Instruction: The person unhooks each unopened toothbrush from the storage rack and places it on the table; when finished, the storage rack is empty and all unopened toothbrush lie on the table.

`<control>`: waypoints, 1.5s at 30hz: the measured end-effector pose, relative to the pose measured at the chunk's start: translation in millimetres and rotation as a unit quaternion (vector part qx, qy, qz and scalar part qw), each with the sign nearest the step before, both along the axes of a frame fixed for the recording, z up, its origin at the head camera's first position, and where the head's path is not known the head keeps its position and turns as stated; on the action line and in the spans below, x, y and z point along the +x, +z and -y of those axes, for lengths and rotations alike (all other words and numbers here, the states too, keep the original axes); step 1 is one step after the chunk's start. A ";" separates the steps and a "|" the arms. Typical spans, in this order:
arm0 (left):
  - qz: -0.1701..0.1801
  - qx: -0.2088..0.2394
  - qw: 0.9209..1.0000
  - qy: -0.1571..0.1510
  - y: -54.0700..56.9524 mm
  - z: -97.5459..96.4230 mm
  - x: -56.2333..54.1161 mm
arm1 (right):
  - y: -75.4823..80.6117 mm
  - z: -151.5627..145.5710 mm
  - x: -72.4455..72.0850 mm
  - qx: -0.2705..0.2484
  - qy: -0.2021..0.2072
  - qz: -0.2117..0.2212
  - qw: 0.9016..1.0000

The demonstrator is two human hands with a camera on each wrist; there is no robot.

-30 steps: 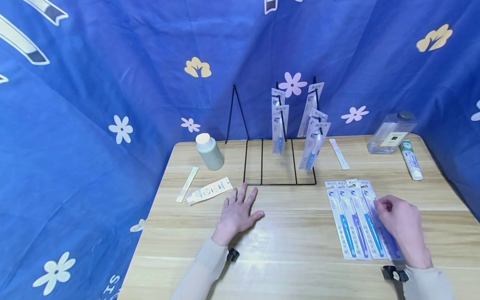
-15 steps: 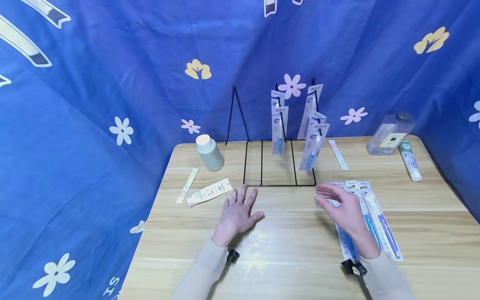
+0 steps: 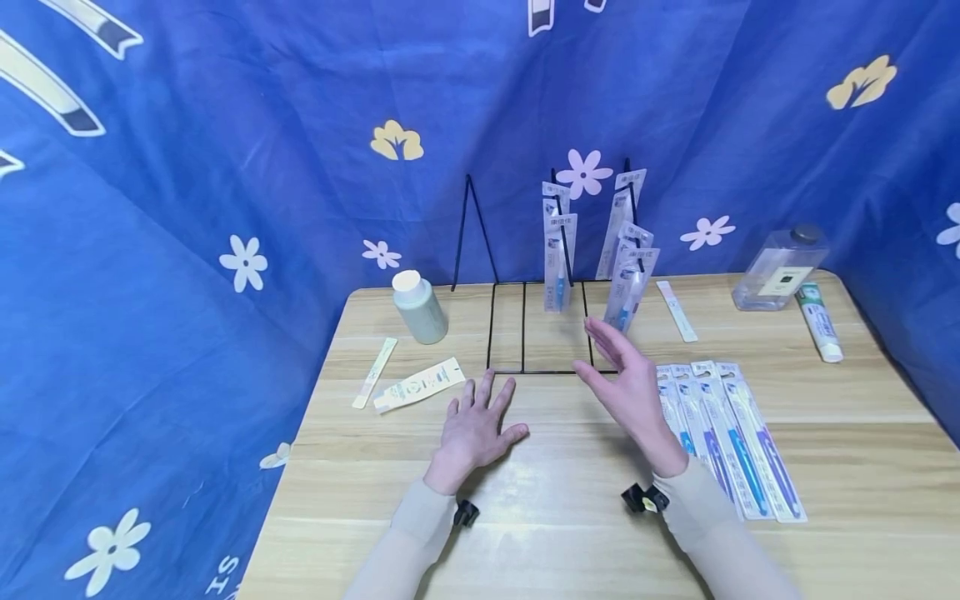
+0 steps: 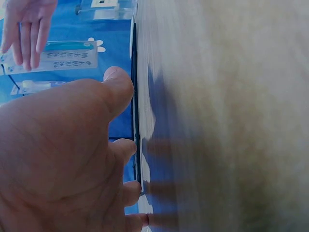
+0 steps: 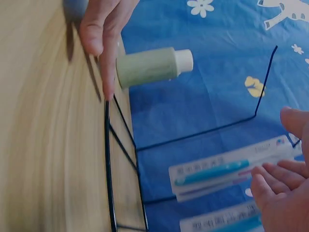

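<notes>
My left hand [image 3: 474, 429] rests palm down on the table with its fingers spread, fingertips right at the front bar of a black wire rack [image 3: 523, 333]. In front of the rack's right side, my right hand [image 3: 628, 392] is raised with nothing in it, thumb and fingers apart. Packaged toothbrushes hang from the middle hook [image 3: 559, 275] and the right hook; in the right wrist view one blue-handled toothbrush pack [image 5: 212, 169] shows beside my right fingers. Several more toothbrush packs [image 3: 742, 442], blue and purple, lie side by side on the table, partly hidden by my right forearm.
Left of the rack stand a pale green bottle [image 3: 422, 312], a flat cream tube [image 3: 420, 385] and a thin sachet [image 3: 374, 373]. Another sachet [image 3: 677, 311], a clear bottle [image 3: 780, 271] and a toothpaste tube [image 3: 820, 323] are at the right. A blue cloth [image 3: 315, 167] hangs behind.
My right hand has moved left, away from the toothbrush packs on the table to the front of the rack, and its fingers have straightened. My left hand stays where it was.
</notes>
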State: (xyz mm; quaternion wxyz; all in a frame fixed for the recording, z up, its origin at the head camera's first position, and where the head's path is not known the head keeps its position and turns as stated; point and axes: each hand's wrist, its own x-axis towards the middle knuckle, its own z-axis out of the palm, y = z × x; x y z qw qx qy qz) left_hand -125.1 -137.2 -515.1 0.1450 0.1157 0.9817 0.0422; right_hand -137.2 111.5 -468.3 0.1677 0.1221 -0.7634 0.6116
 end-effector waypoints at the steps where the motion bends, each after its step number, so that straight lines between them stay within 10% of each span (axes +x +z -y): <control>1: 0.000 0.001 1.000 0.000 -0.2 -0.1 0.1 | 1.0 2.7 -1.9 0.001 -0.004 0.002 1.000; 17: -0.003 0.005 1.000 0.003 -0.6 -0.4 1.1 | 12.7 33.9 -33.3 0.053 -0.043 0.025 0.997; 45: -0.005 0.000 1.000 0.002 -2.1 -0.5 1.7 | 7.3 57.8 -96.8 -0.040 -0.126 0.011 0.991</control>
